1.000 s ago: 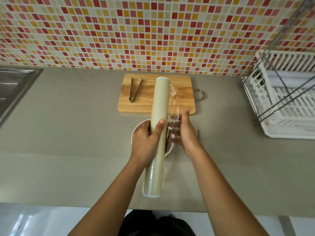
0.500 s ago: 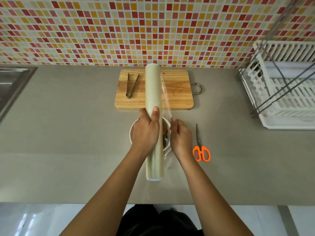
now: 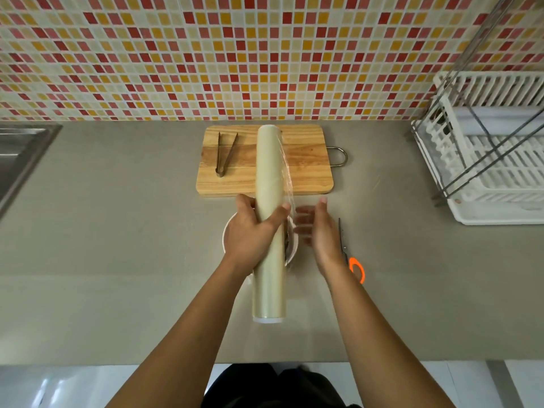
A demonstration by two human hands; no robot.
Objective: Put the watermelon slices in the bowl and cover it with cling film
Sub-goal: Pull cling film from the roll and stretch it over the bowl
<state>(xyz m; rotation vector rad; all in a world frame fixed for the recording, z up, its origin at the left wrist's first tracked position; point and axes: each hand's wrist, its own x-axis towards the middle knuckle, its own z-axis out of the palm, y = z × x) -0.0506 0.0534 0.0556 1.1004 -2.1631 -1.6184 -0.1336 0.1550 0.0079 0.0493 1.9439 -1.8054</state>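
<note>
Left hand (image 3: 250,231) grips cling film roll (image 3: 269,219) over bowl (image 3: 228,231); right hand (image 3: 321,231) open, fingers w/ the film edge (image 3: 287,184) — thin sheet may bunch/cling to itself.

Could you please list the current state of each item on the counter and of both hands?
Cling film roll: held above the bowl, a strip of film pulled off its right side.
Bowl: uncovered, mostly hidden.
Left hand: gripping the roll.
Right hand: open, fingers blurred at the loose film.
Tongs: lying on the cutting board.
Scissors: closed, on the counter.
Dish rack: looks empty.
</note>
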